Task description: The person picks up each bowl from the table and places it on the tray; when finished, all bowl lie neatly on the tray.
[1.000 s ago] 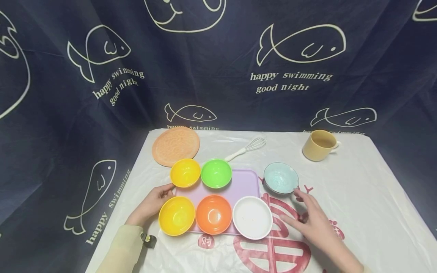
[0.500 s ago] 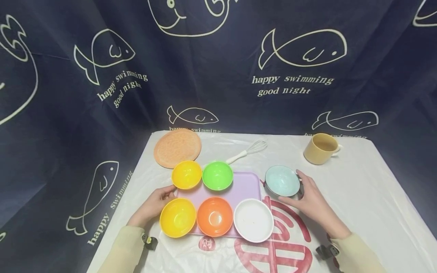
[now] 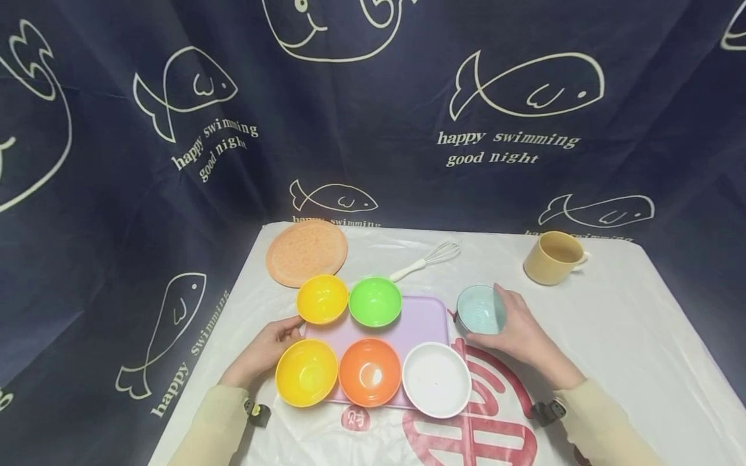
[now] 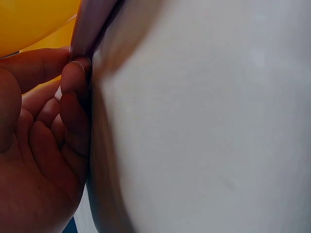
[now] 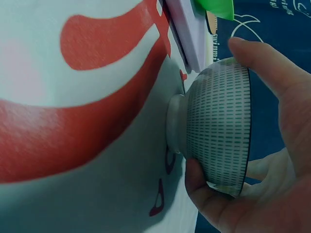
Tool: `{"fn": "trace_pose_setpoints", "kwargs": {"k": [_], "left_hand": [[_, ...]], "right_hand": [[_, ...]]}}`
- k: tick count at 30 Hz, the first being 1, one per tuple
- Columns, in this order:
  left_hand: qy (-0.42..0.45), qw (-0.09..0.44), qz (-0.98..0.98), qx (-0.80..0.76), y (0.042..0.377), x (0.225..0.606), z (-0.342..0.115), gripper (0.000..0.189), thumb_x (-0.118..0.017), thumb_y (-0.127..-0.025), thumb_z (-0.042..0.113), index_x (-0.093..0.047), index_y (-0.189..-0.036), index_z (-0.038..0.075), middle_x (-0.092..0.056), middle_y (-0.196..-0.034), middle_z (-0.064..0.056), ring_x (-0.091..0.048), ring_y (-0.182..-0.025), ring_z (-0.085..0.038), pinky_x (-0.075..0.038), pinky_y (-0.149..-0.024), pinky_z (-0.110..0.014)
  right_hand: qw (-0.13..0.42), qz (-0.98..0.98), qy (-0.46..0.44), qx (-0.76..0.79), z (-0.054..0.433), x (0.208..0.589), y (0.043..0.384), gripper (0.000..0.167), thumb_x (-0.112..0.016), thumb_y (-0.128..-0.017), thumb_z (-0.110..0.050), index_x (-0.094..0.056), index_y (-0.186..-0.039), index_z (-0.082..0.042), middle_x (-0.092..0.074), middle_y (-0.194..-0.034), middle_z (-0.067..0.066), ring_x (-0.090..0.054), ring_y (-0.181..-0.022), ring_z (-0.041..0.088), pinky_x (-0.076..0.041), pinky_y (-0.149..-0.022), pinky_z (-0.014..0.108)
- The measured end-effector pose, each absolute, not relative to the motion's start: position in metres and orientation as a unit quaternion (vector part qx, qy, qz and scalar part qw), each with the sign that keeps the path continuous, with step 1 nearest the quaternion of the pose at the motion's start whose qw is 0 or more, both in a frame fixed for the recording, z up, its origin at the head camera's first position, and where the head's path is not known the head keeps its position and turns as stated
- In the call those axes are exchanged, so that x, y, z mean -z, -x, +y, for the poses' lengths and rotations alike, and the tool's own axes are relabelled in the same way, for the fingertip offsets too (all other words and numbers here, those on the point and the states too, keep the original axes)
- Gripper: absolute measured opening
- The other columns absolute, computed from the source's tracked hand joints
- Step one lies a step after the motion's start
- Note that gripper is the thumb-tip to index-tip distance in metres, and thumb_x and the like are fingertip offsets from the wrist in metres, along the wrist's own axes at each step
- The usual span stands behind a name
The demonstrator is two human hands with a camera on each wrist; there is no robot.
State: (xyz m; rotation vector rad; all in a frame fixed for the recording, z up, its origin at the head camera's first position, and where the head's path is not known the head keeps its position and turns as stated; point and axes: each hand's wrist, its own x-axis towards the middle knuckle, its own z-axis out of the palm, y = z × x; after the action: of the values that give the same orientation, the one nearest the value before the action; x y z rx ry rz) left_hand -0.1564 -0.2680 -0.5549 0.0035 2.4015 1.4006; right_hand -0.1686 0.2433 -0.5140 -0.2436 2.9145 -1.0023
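Observation:
In the head view, my right hand [image 3: 524, 333] grips the light blue bowl [image 3: 476, 309] from its right side. The right wrist view shows the thumb at the rim and fingers around the patterned wall of the bowl [image 5: 218, 126]; I cannot tell whether its foot touches the table. My left hand [image 3: 263, 349] pinches the left edge of the purple tray [image 3: 428, 320]; up close, thumb and fingertips meet at the tray edge [image 4: 92, 26]. On the tray are two yellow bowls [image 3: 322, 299], a green bowl [image 3: 375, 301], an orange bowl [image 3: 370, 373] and a white bowl [image 3: 437, 380].
Behind the tray lie a round orange-brown board [image 3: 307, 252] and a white-handled whisk [image 3: 428, 261]. A tan mug [image 3: 552, 259] stands at the back right. A white cloth with red print [image 3: 618, 310] covers the table, and a dark blue curtain [image 3: 408, 97] hangs behind.
My right hand has moved from beside the light blue bowl to gripping it, and the bowl now tilts slightly. My left hand has stayed at the tray's edge. The view has shifted a little.

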Motion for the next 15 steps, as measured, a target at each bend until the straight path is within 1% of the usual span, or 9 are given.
{"fn": "trace_pose_setpoints", "kwargs": {"k": [1, 3, 5, 7, 8, 9, 11, 13, 15], "left_hand": [[-0.001, 0.179, 0.85, -0.495, 0.157, 0.555, -0.268, 0.049, -0.064, -0.104, 0.016, -0.056, -0.152, 0.014, -0.064, -0.09, -0.005, -0.055, -0.116, -0.025, -0.036, -0.118, -0.056], [0.0, 0.176, 0.851, -0.494, 0.158, 0.556, -0.269, 0.049, -0.065, -0.104, 0.016, -0.056, -0.152, 0.015, -0.069, -0.1, -0.004, -0.055, -0.125, -0.027, -0.034, -0.119, -0.057], [-0.001, 0.174, 0.854, -0.491, 0.159, 0.556, -0.27, 0.049, -0.064, -0.104, 0.017, -0.056, -0.152, 0.015, -0.071, -0.118, -0.004, -0.052, -0.136, -0.03, -0.03, -0.12, -0.058], [-0.009, 0.169, 0.857, -0.487, 0.159, 0.555, -0.27, 0.048, -0.063, -0.105, 0.017, -0.056, -0.152, 0.014, -0.067, -0.134, -0.005, -0.045, -0.144, -0.034, -0.029, -0.12, -0.059], [-0.011, 0.167, 0.857, -0.487, 0.16, 0.555, -0.27, 0.048, -0.063, -0.105, 0.017, -0.056, -0.152, 0.014, -0.065, -0.139, -0.005, -0.043, -0.146, -0.035, -0.028, -0.12, -0.059], [-0.013, 0.167, 0.857, -0.487, 0.16, 0.555, -0.27, 0.048, -0.062, -0.105, 0.017, -0.056, -0.152, 0.014, -0.065, -0.14, -0.005, -0.043, -0.146, -0.035, -0.028, -0.12, -0.059], [-0.014, 0.166, 0.858, -0.487, 0.159, 0.554, -0.27, 0.048, -0.062, -0.105, 0.016, -0.056, -0.152, 0.013, -0.068, -0.133, -0.006, -0.047, -0.143, -0.035, -0.028, -0.12, -0.06], [-0.007, 0.17, 0.856, -0.488, 0.159, 0.554, -0.27, 0.049, -0.063, -0.104, 0.015, -0.056, -0.152, 0.014, -0.071, -0.117, -0.004, -0.052, -0.135, -0.031, -0.029, -0.12, -0.059], [0.0, 0.171, 0.857, -0.486, 0.158, 0.554, -0.269, 0.049, -0.064, -0.104, 0.015, -0.056, -0.152, 0.015, -0.07, -0.104, -0.001, -0.054, -0.126, -0.028, -0.03, -0.12, -0.059]], "right_hand": [[0.025, 0.943, 0.082, 0.321, 0.243, 0.514, 0.17, 0.13, -0.095, -0.07, -0.048, -0.022, -0.157, 0.015, -0.036, -0.147, 0.038, -0.046, -0.128, 0.054, -0.043, -0.104, 0.071], [0.03, 0.944, 0.084, 0.317, 0.244, 0.513, 0.172, 0.129, -0.095, -0.069, -0.048, -0.023, -0.156, 0.015, -0.037, -0.146, 0.038, -0.048, -0.127, 0.054, -0.045, -0.102, 0.071], [0.032, 0.946, 0.084, 0.313, 0.244, 0.513, 0.174, 0.128, -0.095, -0.069, -0.048, -0.025, -0.156, 0.015, -0.038, -0.145, 0.038, -0.05, -0.125, 0.054, -0.046, -0.101, 0.071], [0.029, 0.946, 0.086, 0.311, 0.243, 0.512, 0.176, 0.126, -0.095, -0.069, -0.046, -0.026, -0.155, 0.015, -0.038, -0.144, 0.038, -0.05, -0.124, 0.054, -0.047, -0.1, 0.071], [0.026, 0.946, 0.087, 0.31, 0.242, 0.511, 0.178, 0.125, -0.095, -0.069, -0.045, -0.027, -0.155, 0.014, -0.039, -0.144, 0.038, -0.051, -0.124, 0.053, -0.047, -0.1, 0.071], [0.021, 0.946, 0.088, 0.312, 0.24, 0.511, 0.179, 0.124, -0.095, -0.068, -0.044, -0.028, -0.155, 0.014, -0.039, -0.143, 0.038, -0.051, -0.123, 0.053, -0.047, -0.1, 0.071], [0.011, 0.945, 0.092, 0.314, 0.236, 0.509, 0.182, 0.122, -0.096, -0.068, -0.042, -0.029, -0.154, 0.014, -0.04, -0.143, 0.038, -0.051, -0.124, 0.052, -0.046, -0.101, 0.07], [0.004, 0.944, 0.097, 0.315, 0.231, 0.506, 0.185, 0.122, -0.095, -0.068, -0.043, -0.03, -0.155, 0.013, -0.04, -0.143, 0.037, -0.05, -0.125, 0.052, -0.046, -0.101, 0.07], [0.001, 0.942, 0.105, 0.319, 0.223, 0.503, 0.188, 0.122, -0.096, -0.068, -0.043, -0.03, -0.155, 0.012, -0.04, -0.144, 0.036, -0.05, -0.126, 0.052, -0.046, -0.101, 0.07]]}}
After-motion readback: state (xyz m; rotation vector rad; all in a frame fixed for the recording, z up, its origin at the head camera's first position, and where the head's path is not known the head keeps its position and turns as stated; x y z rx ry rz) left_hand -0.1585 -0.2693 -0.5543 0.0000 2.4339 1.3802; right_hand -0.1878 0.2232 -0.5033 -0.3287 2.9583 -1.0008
